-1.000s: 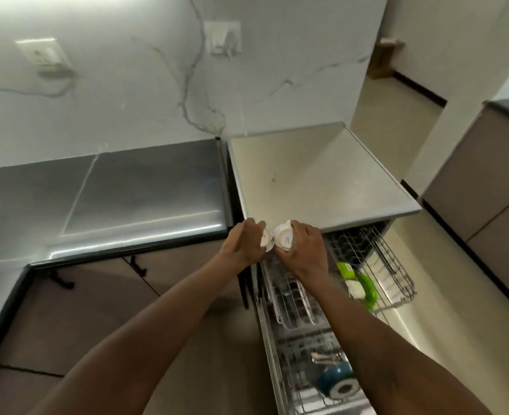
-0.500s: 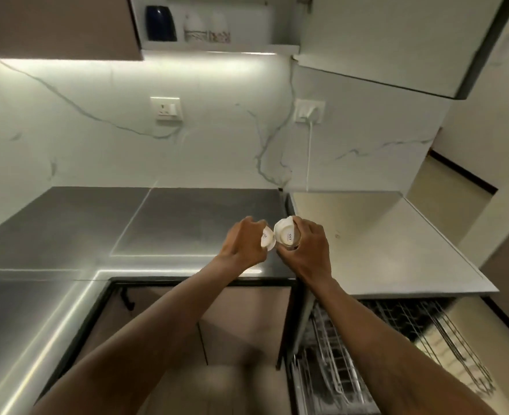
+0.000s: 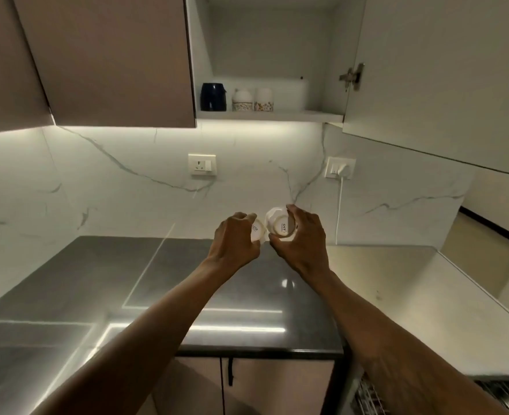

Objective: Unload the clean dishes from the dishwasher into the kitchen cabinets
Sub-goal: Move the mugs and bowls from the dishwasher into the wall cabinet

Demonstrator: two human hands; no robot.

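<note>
Single view: a head-worn, wide-angle camera. It stands at the near edge of the table (image 3: 91,283) and faces forward to the far wall (image 3: 127,190), taking in the open cabinet (image 3: 271,115) above. Both forearms enter from the near edge. The left grip (image 3: 235,238), round the left cup (image 3: 257,232), and the right grip (image 3: 302,238), round the right cup (image 3: 280,224), sit close at centre. The dishwasher rack (image 3: 370,396) shows only at the near right corner.

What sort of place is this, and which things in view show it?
Most likely a home kitchen: an open wall cabinet with cups on its shelf, a dark countertop below a marble-look backsplash with sockets, and a dishwasher rack at bottom right.
</note>
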